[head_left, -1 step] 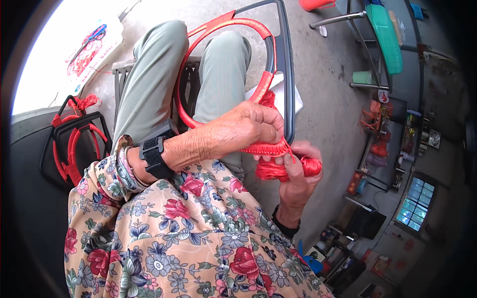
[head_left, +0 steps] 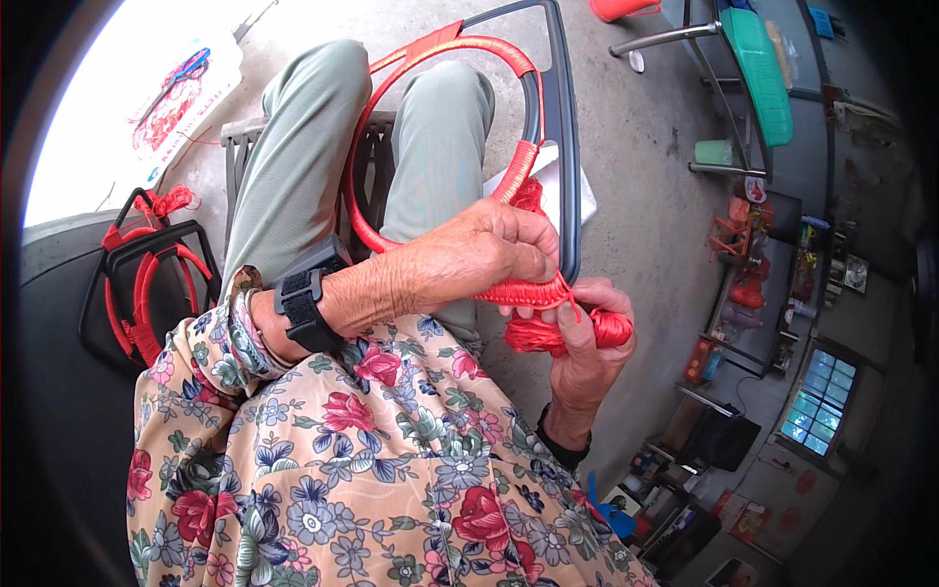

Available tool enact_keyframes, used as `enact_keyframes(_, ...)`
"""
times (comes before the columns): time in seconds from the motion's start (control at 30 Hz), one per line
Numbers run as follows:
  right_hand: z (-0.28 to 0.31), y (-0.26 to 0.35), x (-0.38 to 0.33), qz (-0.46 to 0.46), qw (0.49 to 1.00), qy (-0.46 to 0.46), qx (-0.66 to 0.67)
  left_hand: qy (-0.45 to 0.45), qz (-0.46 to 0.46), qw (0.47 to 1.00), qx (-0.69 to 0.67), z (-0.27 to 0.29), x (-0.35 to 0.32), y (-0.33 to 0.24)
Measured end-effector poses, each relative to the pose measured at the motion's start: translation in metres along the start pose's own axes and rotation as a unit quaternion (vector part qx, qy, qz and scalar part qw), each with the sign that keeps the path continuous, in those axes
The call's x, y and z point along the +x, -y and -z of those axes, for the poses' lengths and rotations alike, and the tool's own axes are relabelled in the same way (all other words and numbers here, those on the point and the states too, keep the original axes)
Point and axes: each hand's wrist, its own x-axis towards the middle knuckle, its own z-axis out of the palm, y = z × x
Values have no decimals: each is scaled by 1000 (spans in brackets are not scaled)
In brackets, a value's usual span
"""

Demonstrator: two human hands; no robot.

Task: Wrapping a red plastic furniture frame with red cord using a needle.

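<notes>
A black frame (head_left: 560, 117) with rounded corners stands across my lap. Red cord is wound around the ring (head_left: 364, 210) inside it, and a dark stretch of the ring shows at the right. My left hand (head_left: 504, 245) is closed at the frame's near corner, by a tightly wrapped red edge (head_left: 523, 293). Just right of it, my right hand (head_left: 587, 357) is closed around a glossy bundle of red cord (head_left: 533, 336). Its thumb presses near a short strand at the corner. The left fingertips are partly hidden behind the wrapping.
At the left lie more black frames with red-wrapped rings (head_left: 142, 284). Blue-handled scissors (head_left: 191, 67) rest on a white sheet beyond them. A white box (head_left: 577, 186) is behind the frame. A green chair (head_left: 755, 73) and cluttered shelves (head_left: 748, 274) stand at the right.
</notes>
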Motion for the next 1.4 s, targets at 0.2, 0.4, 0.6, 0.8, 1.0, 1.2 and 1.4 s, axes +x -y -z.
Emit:
enact_keyframes(0.2, -8, 4, 1, 13, 999, -10, -46, -5, 3, 1000, 3, 3, 0, 3)
enact_keyframes(0.4, -10, 4, 2, 108, 979, -6, -173, -13, 20, 999, 23, 1, -3, -6)
enact_keyframes(0.6, 0, 21, 2, 0, 991, -24, -133, -29, 10, 999, -14, -5, -5, -16)
enact_keyframes(0.8, 52, 74, 9, -30, 941, 189, 277, -21, -17, 1000, -16, 1, 2, -19)
enact_keyframes(1.0, 82, 139, 43, 156, 907, 262, 290, -25, -33, 999, 21, 7, 4, -19)
enact_keyframes(1.2, 94, 150, 63, 265, 929, 88, 243, -1, -61, 998, -16, 11, -4, -22)
enact_keyframes(1.4, 43, 71, 39, -88, 989, 105, 55, -17, -48, 998, -30, 16, -11, -17)
